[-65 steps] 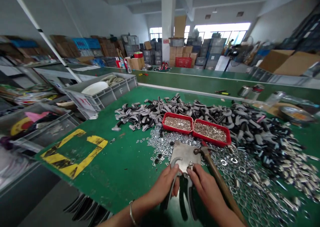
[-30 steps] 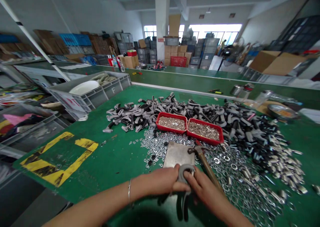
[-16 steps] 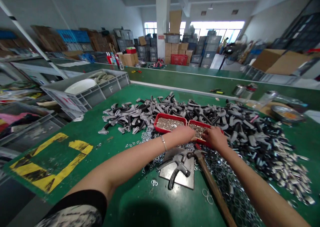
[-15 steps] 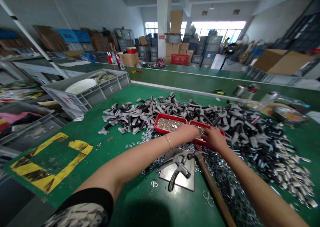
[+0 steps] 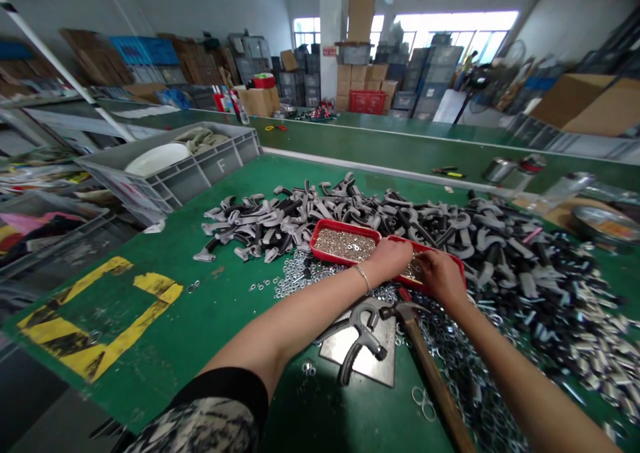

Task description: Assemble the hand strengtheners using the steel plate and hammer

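Through the head camera I have both hands at the right red tray [image 5: 409, 282], which sits around the middle of the table [image 5: 225, 320], nearer its far edge than the near one. My left grip [image 5: 394, 258] is bent over the tray's left end, knuckles up, the fingers drawn in rather than spread; the fingertips are hidden behind the hand, so I cannot tell whether they pinch anything. My right grip [image 5: 440, 273] comes in from the tray's right end, its fingers curled narrow and pointing down at the small metal parts [image 5: 413, 268] inside — whether one is caught between them I cannot tell.

Just beside, toward the table's left edge, the left red tray [image 5: 333, 258] holds more small metal bits. Nearer the table's near edge, a grey forked tool [image 5: 367, 338] with dark handles lies on a flat metal plate [image 5: 377, 368], out of both grips. A hammer [image 5: 425, 360] lies right of the plate, wooden handle running toward the near edge, with loose rings [image 5: 460, 353] spread beyond it. Grey and black handles [image 5: 280, 220] are heaped behind the trays — and yellow tape [image 5: 117, 350] marks the near left corner.
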A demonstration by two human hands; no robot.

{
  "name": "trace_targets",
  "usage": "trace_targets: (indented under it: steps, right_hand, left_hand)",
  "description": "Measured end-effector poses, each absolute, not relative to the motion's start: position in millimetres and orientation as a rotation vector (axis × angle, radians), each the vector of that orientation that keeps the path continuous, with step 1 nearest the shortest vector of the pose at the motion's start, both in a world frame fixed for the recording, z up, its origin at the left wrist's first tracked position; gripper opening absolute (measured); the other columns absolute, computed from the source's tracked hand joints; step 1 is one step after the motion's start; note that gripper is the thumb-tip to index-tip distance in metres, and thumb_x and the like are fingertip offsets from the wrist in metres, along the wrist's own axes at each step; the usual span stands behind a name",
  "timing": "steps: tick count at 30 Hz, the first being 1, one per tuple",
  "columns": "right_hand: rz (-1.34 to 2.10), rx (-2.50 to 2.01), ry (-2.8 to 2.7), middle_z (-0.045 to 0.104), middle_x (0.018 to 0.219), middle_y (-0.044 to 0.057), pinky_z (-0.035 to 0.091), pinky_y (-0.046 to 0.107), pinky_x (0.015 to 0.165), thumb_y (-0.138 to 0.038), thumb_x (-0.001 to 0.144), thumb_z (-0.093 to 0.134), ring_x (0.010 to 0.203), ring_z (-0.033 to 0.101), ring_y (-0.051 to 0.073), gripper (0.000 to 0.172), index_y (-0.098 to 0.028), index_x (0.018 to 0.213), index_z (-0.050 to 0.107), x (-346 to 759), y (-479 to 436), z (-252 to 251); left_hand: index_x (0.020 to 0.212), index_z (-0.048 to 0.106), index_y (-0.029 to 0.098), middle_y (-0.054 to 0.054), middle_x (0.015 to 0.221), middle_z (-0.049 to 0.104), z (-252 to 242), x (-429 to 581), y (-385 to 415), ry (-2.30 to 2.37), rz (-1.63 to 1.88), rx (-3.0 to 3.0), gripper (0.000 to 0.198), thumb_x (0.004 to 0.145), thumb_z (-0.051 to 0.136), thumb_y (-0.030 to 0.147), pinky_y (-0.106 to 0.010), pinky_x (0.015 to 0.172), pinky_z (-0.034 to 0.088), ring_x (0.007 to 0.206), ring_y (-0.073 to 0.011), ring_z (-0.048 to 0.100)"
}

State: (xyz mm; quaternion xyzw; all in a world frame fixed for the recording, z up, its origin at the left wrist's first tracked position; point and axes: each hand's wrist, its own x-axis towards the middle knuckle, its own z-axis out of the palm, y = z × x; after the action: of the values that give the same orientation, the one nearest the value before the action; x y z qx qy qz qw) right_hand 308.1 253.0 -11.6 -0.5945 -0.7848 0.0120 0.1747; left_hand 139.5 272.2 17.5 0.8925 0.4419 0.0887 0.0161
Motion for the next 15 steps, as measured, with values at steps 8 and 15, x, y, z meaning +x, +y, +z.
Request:
trace_targets:
  steps: [8,15]
  right_hand:
    - [0.25,-1.624,-2.019,0.073,0.098,0.013,0.051,0.04,0.082,-0.03,0.088,0.048,0.089,0.067,0.027,0.024,-0.017,0.092,0.068,316.5,221.9,25.4]
    - [1.175,-1.424,-2.428,0.072,0.081,0.004,0.053,0.029,0.061,-0.024,0.085,0.05,0.068,0.068,0.019,0.018,-0.025,0.08,0.067,300.5,59.4,17.9]
  left_hand:
    - [0.12,0.059,0.015,-0.007,0.102,0.068,37.6,82.2,219.1,1.311,0.644,2.435,0.03,0.093,0.047,0.012,-0.028,0.079,0.051,0.09,-0.0165,0.065]
    - [0.097,0.063,0.016,-0.004,0.085,0.071,4.3,-14.5,104.2,1.166,0.788,1.458,0.015,0.085,0.059,0.025,-0.034,0.076,0.053,0.077,-0.0179,0.068]
